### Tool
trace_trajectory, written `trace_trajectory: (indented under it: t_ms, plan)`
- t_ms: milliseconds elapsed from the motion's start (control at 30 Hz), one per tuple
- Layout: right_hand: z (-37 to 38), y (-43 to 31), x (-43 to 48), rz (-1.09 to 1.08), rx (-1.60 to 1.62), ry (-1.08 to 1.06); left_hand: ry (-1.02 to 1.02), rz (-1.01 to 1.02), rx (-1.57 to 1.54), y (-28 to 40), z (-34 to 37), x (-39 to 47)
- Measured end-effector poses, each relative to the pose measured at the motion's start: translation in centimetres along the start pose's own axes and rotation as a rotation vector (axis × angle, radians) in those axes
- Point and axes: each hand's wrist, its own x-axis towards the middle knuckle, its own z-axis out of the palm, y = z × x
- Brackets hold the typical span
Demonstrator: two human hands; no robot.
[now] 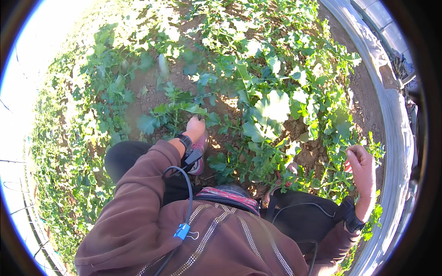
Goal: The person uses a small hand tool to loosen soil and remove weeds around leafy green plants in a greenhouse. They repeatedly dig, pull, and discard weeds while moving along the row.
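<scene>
My left hand (195, 127), with a black band at the wrist, reaches down among lobed green leaves (195, 109). Its fingers are bent at the base of a leafy shoot; whether they grip a stem is not clear. On the far right is my right hand (362, 166), raised at the edge of the plants, fingers curled and partly hidden; I cannot tell if anything is in it. Larger lobed leaves (272, 107) grow between the two hands. A pale, elongated fruit or vegetable (163, 66) shows beyond my left hand, over bare soil.
My purple shoe (201, 155) stands on soil beneath my left wrist. A long sheet of pale plastic (397, 138) borders the plants on the right. Cables run over my brown top and black trousers, one held by a blue binder clip (182, 231). Dense plants spread left and ahead.
</scene>
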Motion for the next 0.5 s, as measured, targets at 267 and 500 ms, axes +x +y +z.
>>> trace_trajectory:
  t_ms: [267, 500]
  plan:
    - [1.1, 0.2, 2.0, 0.104, 0.007, -0.060, 0.053, -0.096, 0.023, -2.1, 8.9, 2.1]
    - [1.8, 1.5, 4.1, 0.170, -0.011, -0.108, 0.011, 0.047, 0.482, -0.8, 6.7, 14.0]
